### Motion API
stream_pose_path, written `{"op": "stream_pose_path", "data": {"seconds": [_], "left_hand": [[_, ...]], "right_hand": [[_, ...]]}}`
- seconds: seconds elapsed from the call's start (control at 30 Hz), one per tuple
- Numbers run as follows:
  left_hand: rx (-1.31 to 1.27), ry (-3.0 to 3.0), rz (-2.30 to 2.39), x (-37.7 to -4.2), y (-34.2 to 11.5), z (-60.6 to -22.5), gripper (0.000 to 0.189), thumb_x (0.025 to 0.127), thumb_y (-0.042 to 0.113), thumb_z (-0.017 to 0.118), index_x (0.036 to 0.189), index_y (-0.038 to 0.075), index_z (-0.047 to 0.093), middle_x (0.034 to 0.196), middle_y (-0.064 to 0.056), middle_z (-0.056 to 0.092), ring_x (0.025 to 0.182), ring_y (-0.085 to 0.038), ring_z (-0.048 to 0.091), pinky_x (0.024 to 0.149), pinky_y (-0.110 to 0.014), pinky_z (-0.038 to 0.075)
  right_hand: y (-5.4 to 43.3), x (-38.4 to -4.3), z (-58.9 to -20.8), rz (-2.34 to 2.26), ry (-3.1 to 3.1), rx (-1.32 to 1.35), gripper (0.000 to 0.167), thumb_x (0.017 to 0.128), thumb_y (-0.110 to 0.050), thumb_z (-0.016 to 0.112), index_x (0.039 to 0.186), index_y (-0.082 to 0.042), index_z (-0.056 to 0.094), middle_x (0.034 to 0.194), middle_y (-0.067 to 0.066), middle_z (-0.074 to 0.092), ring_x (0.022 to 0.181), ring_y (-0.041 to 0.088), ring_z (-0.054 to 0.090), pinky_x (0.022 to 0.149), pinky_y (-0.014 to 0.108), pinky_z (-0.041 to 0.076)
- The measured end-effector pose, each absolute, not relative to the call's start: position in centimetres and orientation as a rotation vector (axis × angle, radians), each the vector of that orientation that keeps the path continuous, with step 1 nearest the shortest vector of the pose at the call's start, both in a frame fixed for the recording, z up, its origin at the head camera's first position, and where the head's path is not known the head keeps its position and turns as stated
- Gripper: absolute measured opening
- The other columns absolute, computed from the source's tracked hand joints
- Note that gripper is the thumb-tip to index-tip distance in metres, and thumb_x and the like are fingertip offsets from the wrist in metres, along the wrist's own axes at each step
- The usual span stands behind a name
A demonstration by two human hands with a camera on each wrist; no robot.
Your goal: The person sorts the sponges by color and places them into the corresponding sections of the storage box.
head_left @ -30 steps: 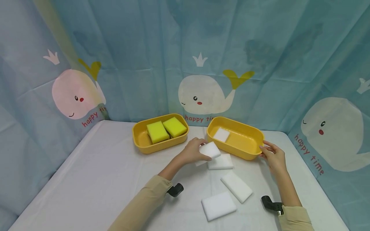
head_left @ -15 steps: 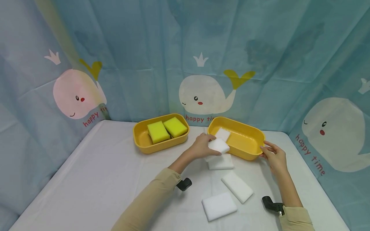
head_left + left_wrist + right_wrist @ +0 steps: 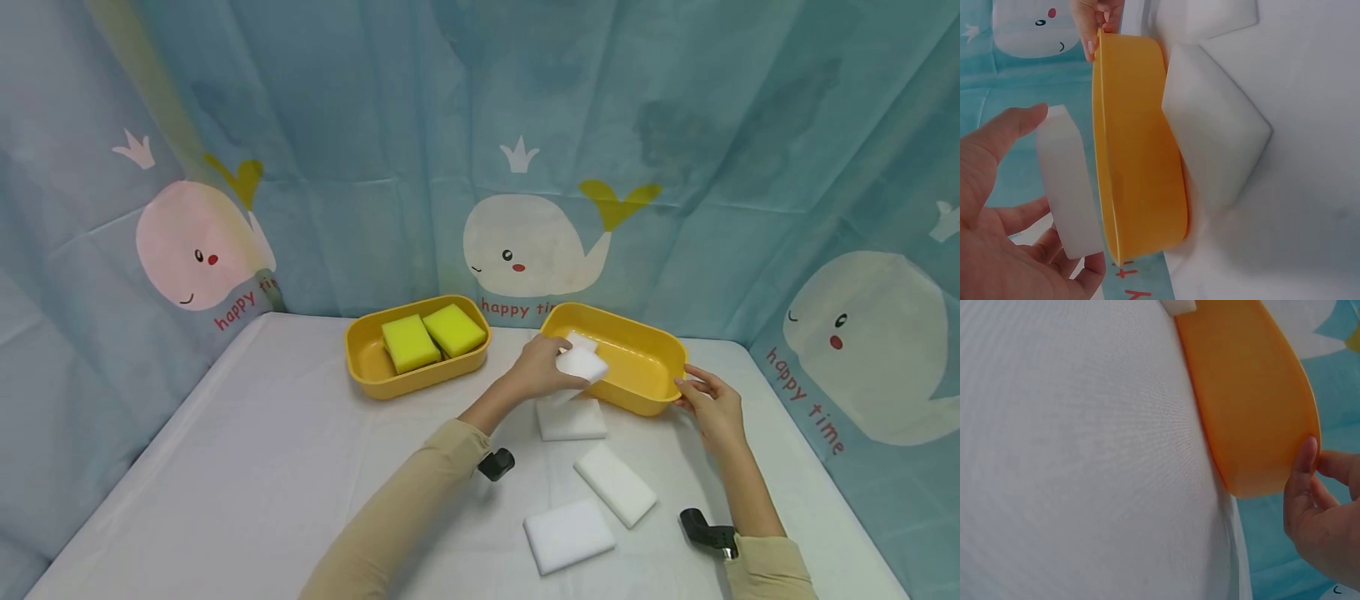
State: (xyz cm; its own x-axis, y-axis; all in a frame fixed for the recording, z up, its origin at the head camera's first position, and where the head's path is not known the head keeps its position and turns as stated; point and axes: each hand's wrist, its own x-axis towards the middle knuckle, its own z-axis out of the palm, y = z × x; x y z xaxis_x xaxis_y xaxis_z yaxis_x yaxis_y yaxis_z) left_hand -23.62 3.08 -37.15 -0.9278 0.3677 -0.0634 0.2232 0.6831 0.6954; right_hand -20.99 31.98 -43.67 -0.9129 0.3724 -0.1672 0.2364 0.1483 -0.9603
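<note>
While the left hand [image 3: 542,367] pinches a white sponge [image 3: 581,364] btwn thumb and fingers, it's holding it right over the near-left rim of the right yellow tub [image 3: 651,397], approx at 12 o'clock from the middle of the table. Wrist cam shows the sponge [image 3: 1067,187] standing on edge just inside the tub's rim [image 3: 1141,181], thumb on one face, fingers curled under the other. Another white sponge [image 3: 581,341] already lies in the tub, mostly hidden behind the held one.

Right hand [image 3: 708,402] is at the tub's right end, approx 2 o'clock, fingertips on the rim, thumb against the outer wall, so a light grip on the tub.

Three more white sponges on the white tablecloth [image 3: 247,450]: one [image 3: 572,421] touching the tub's near side, one [image 3: 615,484] at 5 o'clock from it, one [image 3: 568,535] nearest the person. Left yellow tub [image 3: 375,379] at 11 o'clock has two yellow-green sponges [image 3: 431,337] inside. Whale curtain [image 3: 525,242] hangs behind everything.
</note>
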Motion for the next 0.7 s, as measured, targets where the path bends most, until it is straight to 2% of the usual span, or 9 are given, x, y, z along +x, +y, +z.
{"op": "stream_pose_path", "data": {"seconds": [0.5, 0.7], "left_hand": [[0.523, 2.785, 0.988, -24.8, 6.0, -36.6, 0.073, 0.091, 0.044, 0.083, 0.147, 0.004, 0.059, 0.145, -0.010, 0.062, 0.127, -0.021, 0.057, 0.107, -0.031, 0.053], [0.488, 2.816, 0.945, -25.1, 7.1, -36.1, 0.072, 0.091, 0.046, 0.082, 0.145, 0.004, 0.061, 0.141, -0.009, 0.065, 0.123, -0.020, 0.060, 0.104, -0.029, 0.055]], "right_hand": [[32.0, -21.1, -43.6, 1.880, -2.309, -0.622, 0.058, 0.107, -0.017, 0.063, 0.160, -0.004, 0.043, 0.106, -0.002, 0.054, 0.074, 0.001, 0.061, 0.077, 0.013, 0.060], [31.9, -20.9, -43.5, 1.904, -2.288, -0.601, 0.058, 0.107, -0.014, 0.063, 0.159, -0.002, 0.043, 0.102, -0.005, 0.055, 0.073, 0.001, 0.061, 0.075, 0.012, 0.059]]}}
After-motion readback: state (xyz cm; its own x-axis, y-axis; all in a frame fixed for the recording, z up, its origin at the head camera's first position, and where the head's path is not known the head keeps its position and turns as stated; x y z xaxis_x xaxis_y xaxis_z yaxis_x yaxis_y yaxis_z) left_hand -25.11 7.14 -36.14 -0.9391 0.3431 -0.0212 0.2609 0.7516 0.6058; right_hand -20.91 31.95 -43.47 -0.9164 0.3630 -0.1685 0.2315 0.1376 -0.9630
